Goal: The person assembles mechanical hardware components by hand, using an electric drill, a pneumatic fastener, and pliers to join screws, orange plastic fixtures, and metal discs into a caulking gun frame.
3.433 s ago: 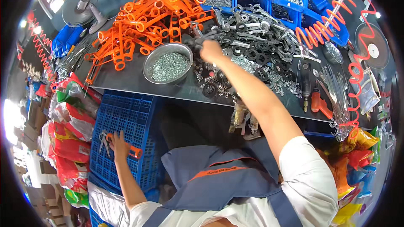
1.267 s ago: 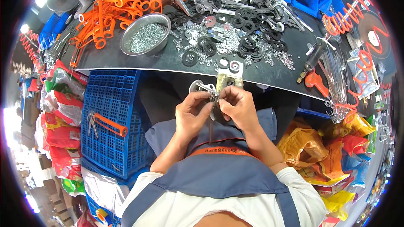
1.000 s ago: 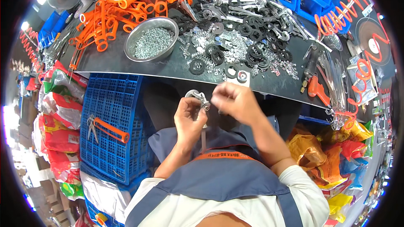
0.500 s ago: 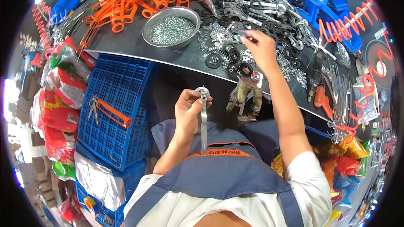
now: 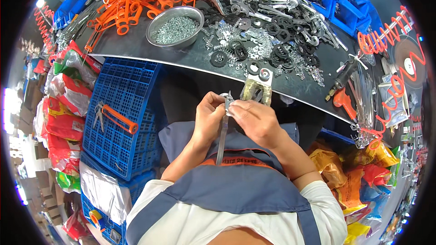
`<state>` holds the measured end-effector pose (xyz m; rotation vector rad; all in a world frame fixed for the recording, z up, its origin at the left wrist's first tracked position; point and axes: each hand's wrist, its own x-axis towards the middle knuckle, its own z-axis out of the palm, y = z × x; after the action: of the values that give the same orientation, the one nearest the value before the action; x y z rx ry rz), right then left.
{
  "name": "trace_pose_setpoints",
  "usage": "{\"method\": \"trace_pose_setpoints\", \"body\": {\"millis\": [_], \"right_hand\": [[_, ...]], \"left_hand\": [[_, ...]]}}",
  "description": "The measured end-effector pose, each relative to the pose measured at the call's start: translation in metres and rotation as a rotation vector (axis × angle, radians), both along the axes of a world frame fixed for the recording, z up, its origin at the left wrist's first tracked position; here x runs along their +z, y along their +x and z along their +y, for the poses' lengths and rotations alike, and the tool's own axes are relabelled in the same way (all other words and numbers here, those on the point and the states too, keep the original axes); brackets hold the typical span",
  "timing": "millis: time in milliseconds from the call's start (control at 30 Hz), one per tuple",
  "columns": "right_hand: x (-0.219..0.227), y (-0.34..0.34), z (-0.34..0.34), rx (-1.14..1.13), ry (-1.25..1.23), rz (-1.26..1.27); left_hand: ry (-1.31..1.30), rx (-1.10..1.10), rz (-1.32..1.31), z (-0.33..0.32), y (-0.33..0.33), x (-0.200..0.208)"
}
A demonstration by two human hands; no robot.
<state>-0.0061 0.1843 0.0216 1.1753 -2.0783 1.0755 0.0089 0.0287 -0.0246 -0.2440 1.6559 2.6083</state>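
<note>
My left hand (image 5: pixel 211 114) is closed round the upper part of a long, flat metal strip (image 5: pixel 221 143), which hangs down in front of my apron. At the strip's top, a round metal head and a small pointed tip show between my fingers. My right hand (image 5: pixel 255 120) meets it there, its thumb and fingers pinched against the head. Whatever lies between the right fingertips is hidden. Just beyond both hands, at the bench edge, stands a small fixture (image 5: pixel 259 84) with a metal plate on top and round black and silver parts on it.
On the dark bench (image 5: pixel 122 45) are a steel bowl (image 5: pixel 154 41) of small metal pieces, piled orange handles (image 5: pixel 131 7), black rings (image 5: pixel 219 58) and silver tool parts (image 5: pixel 290 1). Blue bins (image 5: pixel 349 16) stand behind. A power tool (image 5: pixel 344 102) lies right; blue crates (image 5: pixel 120 122) stand left.
My right hand has come back from the pile of parts on the bench, where it pinched a small grey piece, to the head of the metal strip in my left hand.
</note>
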Motion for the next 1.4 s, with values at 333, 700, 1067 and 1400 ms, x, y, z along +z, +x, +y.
{"method": "trace_pose_setpoints", "body": {"millis": [333, 700, 1067, 1400], "right_hand": [[-0.014, 0.012, 0.001, -0.106, 0.123, 0.244], [-0.018, -0.006, 0.084, -0.194, -0.018, -0.123], [-0.017, 0.013, 0.029, -0.118, -0.134, 0.176], [-0.018, 0.022, 0.032, -0.074, -0.234, -0.079]], "left_hand": [[0.273, -0.231, 0.075, -0.006, 0.004, 0.007], [0.105, -0.075, 0.165, -0.027, -0.011, 0.01], [0.028, -0.355, 0.112, 0.026, -0.015, 0.026], [0.208, -0.66, 0.328, 0.016, -0.008, 0.025]]}}
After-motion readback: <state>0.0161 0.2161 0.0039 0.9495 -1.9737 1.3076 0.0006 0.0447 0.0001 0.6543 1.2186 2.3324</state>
